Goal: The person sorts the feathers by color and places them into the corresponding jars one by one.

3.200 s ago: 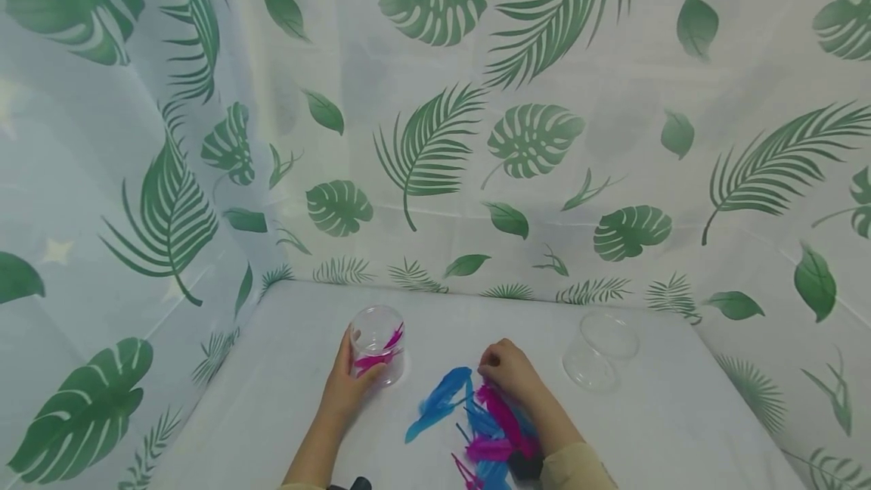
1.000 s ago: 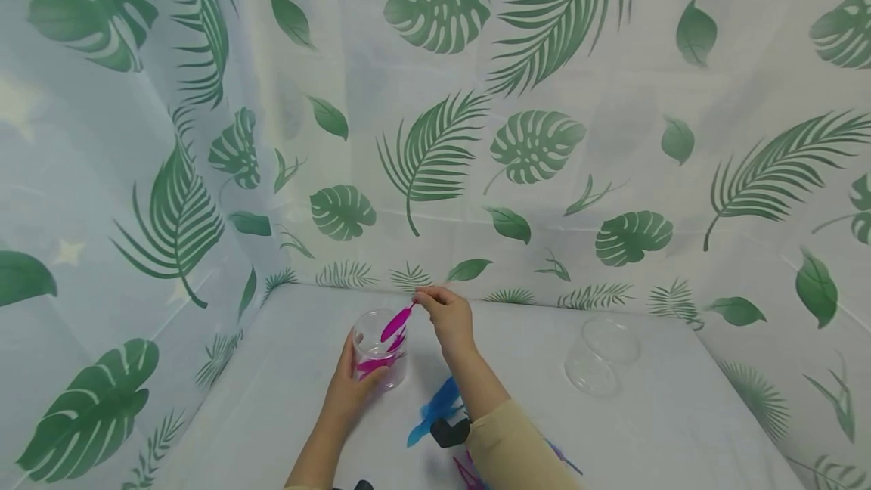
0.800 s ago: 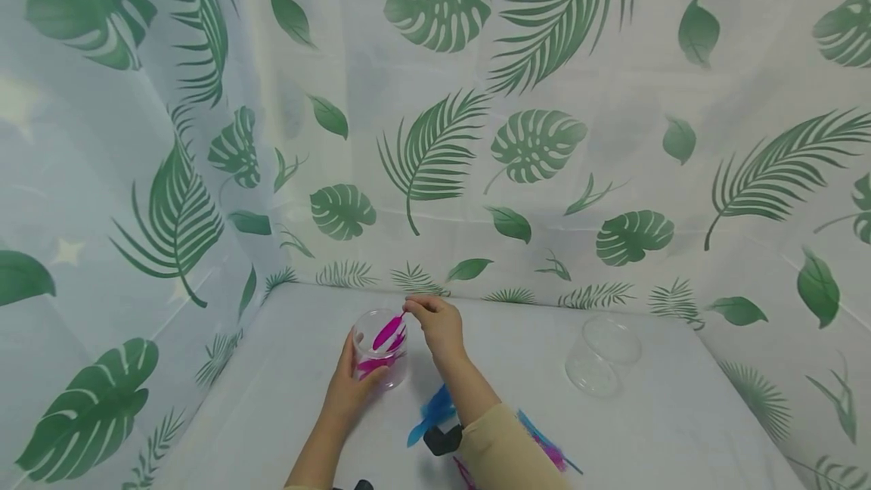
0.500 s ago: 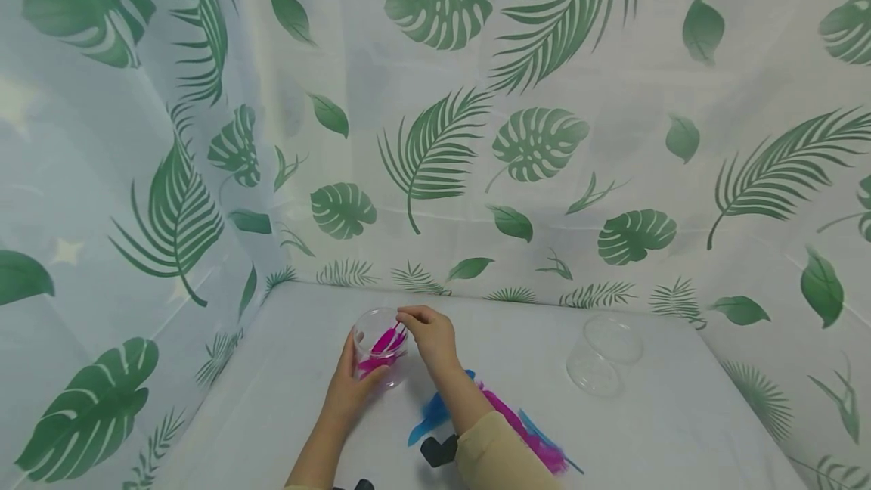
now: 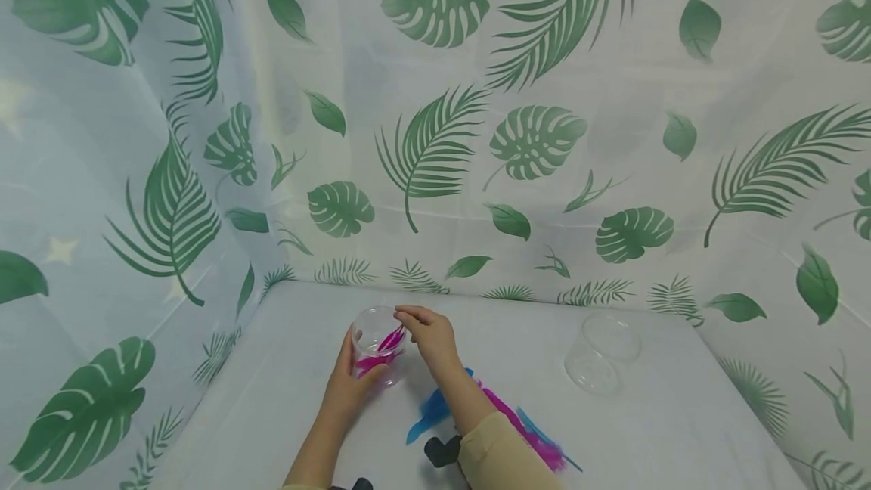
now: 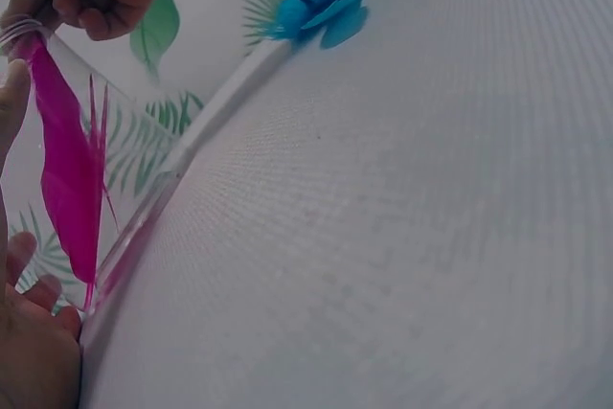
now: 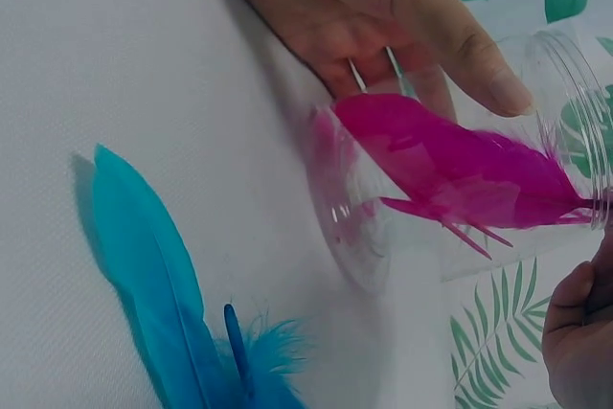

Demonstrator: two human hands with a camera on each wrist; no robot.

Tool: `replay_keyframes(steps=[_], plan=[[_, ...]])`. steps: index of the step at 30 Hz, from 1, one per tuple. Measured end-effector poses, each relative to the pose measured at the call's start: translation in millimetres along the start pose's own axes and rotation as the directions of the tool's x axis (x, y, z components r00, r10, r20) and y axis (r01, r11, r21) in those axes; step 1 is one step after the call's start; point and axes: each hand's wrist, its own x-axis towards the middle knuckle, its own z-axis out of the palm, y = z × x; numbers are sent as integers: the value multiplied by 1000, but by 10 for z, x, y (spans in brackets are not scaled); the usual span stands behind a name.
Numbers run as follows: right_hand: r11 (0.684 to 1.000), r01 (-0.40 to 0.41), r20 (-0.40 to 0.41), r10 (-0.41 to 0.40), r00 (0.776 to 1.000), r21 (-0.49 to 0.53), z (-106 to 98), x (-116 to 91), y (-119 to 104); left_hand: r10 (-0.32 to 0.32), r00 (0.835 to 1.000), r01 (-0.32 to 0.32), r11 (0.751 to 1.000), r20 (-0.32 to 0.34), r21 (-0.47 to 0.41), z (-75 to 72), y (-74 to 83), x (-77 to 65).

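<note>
My left hand (image 5: 348,388) grips a clear plastic jar (image 5: 367,339) by its side, thumb in front. The jar stands upright on the white table with magenta feathers lying inside. My right hand (image 5: 430,335) is at the rim, thumb and finger pinching the quill of a magenta feather (image 7: 460,165). That feather's vane hangs down inside the jar, as the right wrist view shows. Blue feathers (image 5: 430,416) lie right of the jar. Partly hidden by my right forearm is a magenta feather (image 5: 506,410), with a blue one along it.
A second clear jar (image 5: 590,370) stands on the right of the white table (image 5: 653,422). A leaf-printed curtain (image 5: 435,248) closes off the back and sides. A black wrist camera (image 5: 442,451) sits under my right wrist.
My right hand has gone from the feather pile leftward to the jar's mouth, then lowered a magenta feather into it. The left hand keeps its grip on the jar.
</note>
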Motion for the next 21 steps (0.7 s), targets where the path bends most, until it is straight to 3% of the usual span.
replay_keyframes(steps=[5,9,15,21], plan=[[999,31,2,-31,1000,9,-74,6,13,2,1000,-2,1000,-1,-6,-6,5,-10],[999,53,-49,-52,997,13,-306,22,1,-9,1000,9,1000,10,-13,-5,30,-19],[997,49,-129,-40,991,61,-1014,-21,15,-18,1000,18,1000,8,11,-17,64,-35],[1000,-29,-166,27,986,-6,-1708,-331,92,-11,1000,11,1000,15,24,-17,27,-22]])
